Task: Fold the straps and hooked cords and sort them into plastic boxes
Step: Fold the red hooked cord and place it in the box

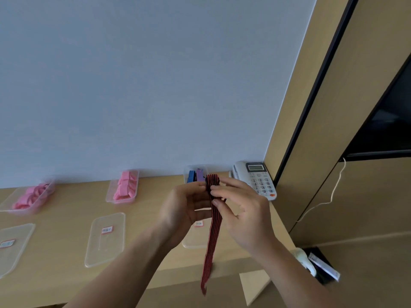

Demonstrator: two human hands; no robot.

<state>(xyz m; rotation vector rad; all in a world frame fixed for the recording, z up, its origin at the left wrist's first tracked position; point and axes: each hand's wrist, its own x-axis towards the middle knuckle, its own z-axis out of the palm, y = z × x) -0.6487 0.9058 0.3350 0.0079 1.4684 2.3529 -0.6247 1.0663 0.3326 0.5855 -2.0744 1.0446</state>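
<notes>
Left hand [184, 207] & right hand [240, 210] both pinch folded top of red-and-black striped elastic strap [213, 232], just left of white push-button phone [255, 178]; tail hangs past tan wooden desk [66, 214] edge

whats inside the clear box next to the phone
A folded blue strap and a purple strap stand inside the box. The left hand, right hand and red-and-black strap cover its front, so the rest is hidden.

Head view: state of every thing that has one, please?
Striped strap, top looped, tail hanging.
Left grip, holds strap.
Right grip, pinches strap.
Left box, open, pink straps inside.
Middle box, open, folded pink straps inside.
Right box, open, blue and purple straps inside.
Three lids, off, flat on table.
</notes>
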